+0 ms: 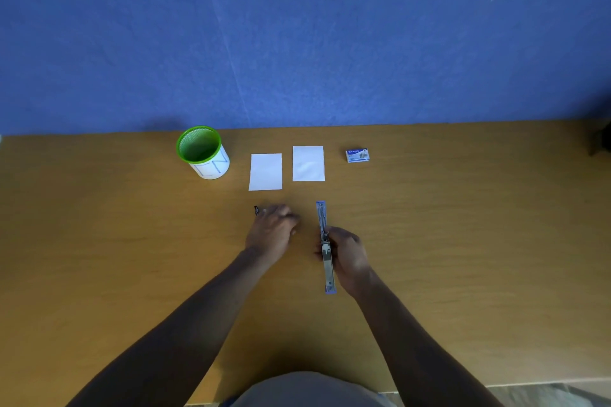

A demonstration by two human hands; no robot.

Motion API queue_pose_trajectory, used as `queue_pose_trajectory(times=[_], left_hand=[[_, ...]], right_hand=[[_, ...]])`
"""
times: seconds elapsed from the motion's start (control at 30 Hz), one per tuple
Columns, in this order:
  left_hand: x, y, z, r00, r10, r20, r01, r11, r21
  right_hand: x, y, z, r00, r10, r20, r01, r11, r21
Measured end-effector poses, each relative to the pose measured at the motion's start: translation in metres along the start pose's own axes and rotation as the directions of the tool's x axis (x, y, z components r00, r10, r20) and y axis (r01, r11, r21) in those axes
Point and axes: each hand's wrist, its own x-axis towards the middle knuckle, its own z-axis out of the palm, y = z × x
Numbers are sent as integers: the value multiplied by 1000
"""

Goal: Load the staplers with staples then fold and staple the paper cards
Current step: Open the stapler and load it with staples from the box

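A blue stapler [325,241] lies swung fully open in a straight line on the wooden table [463,241], its metal staple channel facing up. My right hand [347,258] grips it at the hinge in the middle. My left hand [272,228] rests over a second, dark stapler [256,209], of which only the far tip shows; the picture is blurred there. Two white paper cards lie flat side by side beyond the hands, the left card [265,172] and the right card [308,163]. A small blue and white staple box [357,155] sits further right.
A green-rimmed mesh pen cup [205,152] with a white paper wrap stands at the back left. A blue wall [297,26] rises right behind the table. A dark object [601,139] pokes in at the far right edge.
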Motion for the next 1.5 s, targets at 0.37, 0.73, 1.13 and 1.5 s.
queue_pose_trajectory(times=[0.37,0.73,1.13,1.5], left_hand=[[3,0,1,999,-48,-10,47,992,-121],[7,24,-19,973,-162,-163,45,829,-557],[8,40,-29,987,-15,-158,-45,929,-368],[10,45,-34,998,-7,-66,-17,931,-365]], right_hand=[[-1,1,2,1000,-5,18,6,1000,-17],[0,4,4,1000,-25,11,25,998,-59],[3,6,5,999,-37,36,41,994,-103],[4,7,3,998,-36,58,40,997,-66]])
